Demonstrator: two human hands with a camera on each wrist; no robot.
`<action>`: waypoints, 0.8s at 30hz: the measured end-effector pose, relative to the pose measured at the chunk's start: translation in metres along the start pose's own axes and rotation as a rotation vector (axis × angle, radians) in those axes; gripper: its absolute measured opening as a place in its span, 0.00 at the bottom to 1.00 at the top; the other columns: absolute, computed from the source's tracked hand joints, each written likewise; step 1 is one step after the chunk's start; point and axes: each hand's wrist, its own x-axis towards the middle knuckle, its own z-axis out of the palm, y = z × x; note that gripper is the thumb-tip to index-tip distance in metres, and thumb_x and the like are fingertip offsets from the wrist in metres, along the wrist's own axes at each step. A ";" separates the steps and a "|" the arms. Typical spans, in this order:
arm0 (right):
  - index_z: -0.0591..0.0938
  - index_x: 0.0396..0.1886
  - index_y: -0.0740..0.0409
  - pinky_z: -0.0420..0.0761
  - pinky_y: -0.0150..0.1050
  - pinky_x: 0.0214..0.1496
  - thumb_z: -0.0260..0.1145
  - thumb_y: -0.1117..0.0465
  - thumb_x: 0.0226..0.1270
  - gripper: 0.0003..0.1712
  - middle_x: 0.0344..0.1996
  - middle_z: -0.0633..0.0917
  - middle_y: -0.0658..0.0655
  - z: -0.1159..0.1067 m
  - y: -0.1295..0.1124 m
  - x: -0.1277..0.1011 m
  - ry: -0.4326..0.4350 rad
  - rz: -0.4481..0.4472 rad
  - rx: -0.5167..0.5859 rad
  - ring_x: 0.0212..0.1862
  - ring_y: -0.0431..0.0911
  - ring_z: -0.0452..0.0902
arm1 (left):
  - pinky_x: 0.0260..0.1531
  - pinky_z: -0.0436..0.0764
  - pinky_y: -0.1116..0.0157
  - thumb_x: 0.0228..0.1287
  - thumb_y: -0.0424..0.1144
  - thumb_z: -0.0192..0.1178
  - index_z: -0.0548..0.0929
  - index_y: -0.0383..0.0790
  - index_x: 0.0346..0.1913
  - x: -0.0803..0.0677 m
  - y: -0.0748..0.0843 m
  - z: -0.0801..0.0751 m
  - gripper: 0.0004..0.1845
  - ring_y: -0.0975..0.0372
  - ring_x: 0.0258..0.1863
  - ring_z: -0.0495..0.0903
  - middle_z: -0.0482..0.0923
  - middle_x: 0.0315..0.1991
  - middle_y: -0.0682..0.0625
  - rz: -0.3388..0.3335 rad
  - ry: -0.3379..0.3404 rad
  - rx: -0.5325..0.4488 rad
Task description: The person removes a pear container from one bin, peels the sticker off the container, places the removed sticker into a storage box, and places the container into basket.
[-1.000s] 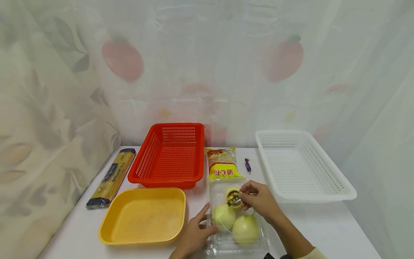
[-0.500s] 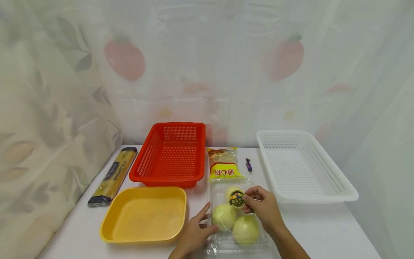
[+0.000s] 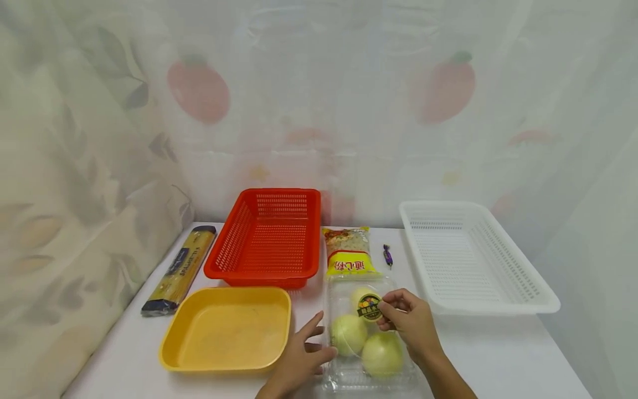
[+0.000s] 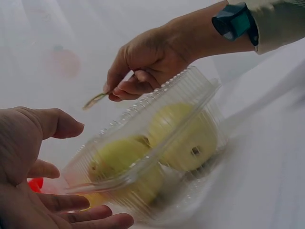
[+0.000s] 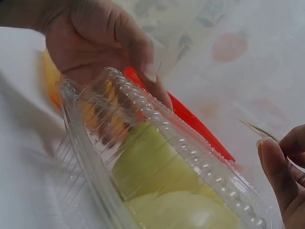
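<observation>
A clear plastic clamshell box [image 3: 349,377] with three pale onions [image 3: 381,353] lies at the table's front. My left hand [image 3: 299,359] rests against its left side, fingers straight and thumb raised [image 4: 52,125]. My right hand [image 3: 407,320] pinches the edge of a round dark sticker [image 3: 370,307] on the lid, near the far onion. In the left wrist view the right hand [image 4: 143,67] holds the sticker's edge [image 4: 95,100] lifted off the box [image 4: 157,143]. In the right wrist view the sticker's thin edge [image 5: 259,130] shows above the right fingers [image 5: 281,176], with the left hand [image 5: 105,43] beyond the lid [image 5: 157,119].
A yellow tray [image 3: 171,354] sits left of the box, with a red basket [image 3: 309,233] behind it. A white basket [image 3: 528,288] stands at the right. A spaghetti pack [image 3: 181,269], a yellow pasta bag [image 3: 349,252] and a small purple candy [image 3: 387,255] lie on the white table.
The right hand has kept its pinch on the sticker and drawn slightly back toward me. The left hand stays against the box. The view has shifted a little.
</observation>
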 end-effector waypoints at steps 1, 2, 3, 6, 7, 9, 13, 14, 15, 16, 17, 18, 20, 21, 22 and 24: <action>0.77 0.36 0.73 0.84 0.43 0.26 0.66 0.76 0.59 0.07 0.26 0.80 0.66 0.000 0.000 0.000 0.002 -0.001 0.000 0.23 0.53 0.81 | 0.28 0.84 0.55 0.56 0.34 0.67 0.58 0.36 0.74 -0.002 0.002 -0.001 0.44 0.53 0.41 0.77 0.68 0.59 0.30 0.006 0.002 -0.006; 0.77 0.37 0.73 0.84 0.43 0.26 0.66 0.76 0.59 0.07 0.26 0.80 0.66 0.000 0.000 0.000 0.003 -0.001 -0.001 0.23 0.53 0.81 | 0.28 0.84 0.55 0.56 0.34 0.67 0.58 0.36 0.74 -0.004 0.005 -0.002 0.43 0.53 0.42 0.77 0.68 0.59 0.30 0.009 0.004 -0.007; 0.77 0.37 0.73 0.84 0.43 0.26 0.66 0.76 0.59 0.07 0.26 0.80 0.66 -0.001 0.001 0.000 0.005 -0.001 -0.002 0.23 0.53 0.81 | 0.28 0.84 0.55 0.56 0.34 0.67 0.59 0.36 0.74 -0.006 0.007 -0.003 0.43 0.53 0.42 0.77 0.67 0.59 0.30 0.013 0.006 -0.003; 0.77 0.36 0.73 0.84 0.42 0.26 0.66 0.76 0.59 0.07 0.26 0.80 0.66 -0.001 0.001 0.000 0.007 -0.001 -0.003 0.23 0.53 0.81 | 0.30 0.84 0.57 0.56 0.35 0.67 0.60 0.36 0.73 -0.013 0.015 -0.008 0.42 0.51 0.44 0.78 0.67 0.60 0.30 0.046 -0.002 0.020; 0.77 0.36 0.72 0.84 0.42 0.26 0.66 0.76 0.60 0.07 0.26 0.80 0.66 -0.001 0.001 0.000 0.008 -0.001 -0.005 0.23 0.53 0.81 | 0.31 0.84 0.58 0.56 0.35 0.68 0.61 0.36 0.73 -0.015 0.018 -0.010 0.42 0.51 0.44 0.78 0.67 0.61 0.30 0.055 -0.007 0.026; 0.77 0.36 0.72 0.84 0.42 0.26 0.66 0.76 0.60 0.07 0.26 0.80 0.66 -0.001 0.001 0.000 0.007 -0.001 -0.003 0.23 0.53 0.81 | 0.34 0.84 0.57 0.57 0.36 0.67 0.62 0.36 0.72 -0.019 0.024 -0.013 0.41 0.50 0.45 0.79 0.68 0.61 0.31 0.063 -0.015 0.045; 0.77 0.36 0.72 0.84 0.41 0.26 0.66 0.76 0.60 0.07 0.26 0.80 0.66 -0.001 0.002 -0.001 0.007 -0.007 -0.007 0.23 0.52 0.81 | 0.42 0.81 0.53 0.58 0.39 0.68 0.63 0.39 0.72 -0.027 0.036 -0.021 0.40 0.52 0.46 0.79 0.71 0.60 0.36 0.028 -0.009 0.068; 0.77 0.36 0.72 0.84 0.41 0.26 0.67 0.76 0.60 0.07 0.26 0.80 0.66 -0.001 0.002 -0.001 0.007 -0.008 -0.007 0.22 0.53 0.81 | 0.43 0.81 0.52 0.58 0.40 0.68 0.63 0.40 0.72 -0.029 0.038 -0.024 0.40 0.53 0.47 0.79 0.71 0.60 0.38 0.013 -0.001 0.071; 0.77 0.36 0.72 0.84 0.41 0.26 0.67 0.75 0.59 0.07 0.26 0.80 0.66 -0.001 0.002 -0.001 0.008 -0.008 -0.007 0.22 0.52 0.81 | 0.45 0.80 0.51 0.58 0.41 0.68 0.63 0.41 0.72 -0.030 0.041 -0.026 0.40 0.53 0.47 0.79 0.71 0.60 0.38 0.004 0.008 0.067; 0.77 0.35 0.72 0.84 0.41 0.26 0.67 0.75 0.59 0.07 0.26 0.80 0.66 -0.001 0.002 -0.001 0.008 -0.008 -0.007 0.22 0.52 0.81 | 0.45 0.80 0.51 0.58 0.42 0.69 0.63 0.41 0.72 -0.032 0.043 -0.029 0.40 0.53 0.48 0.79 0.71 0.60 0.39 -0.002 0.017 0.063; 0.77 0.36 0.72 0.84 0.41 0.26 0.67 0.75 0.59 0.07 0.26 0.80 0.66 -0.001 0.003 -0.001 0.008 -0.008 -0.006 0.22 0.52 0.81 | 0.46 0.80 0.51 0.58 0.42 0.69 0.63 0.41 0.72 -0.034 0.045 -0.032 0.41 0.53 0.48 0.79 0.71 0.61 0.39 -0.003 0.028 0.058; 0.77 0.36 0.73 0.84 0.41 0.26 0.67 0.75 0.59 0.07 0.26 0.80 0.67 -0.001 0.003 0.000 0.007 -0.008 -0.003 0.23 0.53 0.81 | 0.45 0.80 0.52 0.57 0.42 0.69 0.63 0.41 0.72 -0.035 0.047 -0.035 0.41 0.52 0.49 0.79 0.71 0.61 0.40 -0.001 0.041 0.053; 0.77 0.36 0.73 0.84 0.42 0.26 0.67 0.76 0.59 0.08 0.26 0.80 0.67 -0.002 0.004 0.000 0.007 -0.002 0.003 0.23 0.53 0.81 | 0.45 0.81 0.54 0.57 0.43 0.70 0.63 0.41 0.72 -0.038 0.050 -0.041 0.41 0.52 0.50 0.78 0.71 0.61 0.40 0.013 0.067 0.047; 0.77 0.36 0.73 0.84 0.42 0.27 0.67 0.76 0.59 0.08 0.27 0.80 0.67 -0.002 0.004 0.001 0.008 -0.001 0.004 0.23 0.53 0.81 | 0.45 0.81 0.55 0.57 0.43 0.70 0.63 0.41 0.72 -0.040 0.051 -0.044 0.41 0.52 0.50 0.78 0.71 0.61 0.40 0.023 0.079 0.045; 0.77 0.36 0.73 0.84 0.42 0.27 0.67 0.76 0.59 0.08 0.27 0.80 0.67 -0.002 0.005 0.001 0.009 -0.001 0.004 0.23 0.53 0.81 | 0.44 0.81 0.55 0.57 0.43 0.70 0.63 0.41 0.72 -0.041 0.053 -0.046 0.41 0.53 0.50 0.79 0.71 0.61 0.41 0.027 0.093 0.044; 0.77 0.35 0.72 0.84 0.42 0.27 0.67 0.76 0.59 0.07 0.27 0.80 0.67 -0.003 0.005 0.001 0.011 -0.001 0.003 0.23 0.53 0.81 | 0.44 0.81 0.57 0.57 0.44 0.71 0.64 0.42 0.71 -0.044 0.055 -0.051 0.41 0.52 0.50 0.79 0.72 0.61 0.40 0.041 0.120 0.046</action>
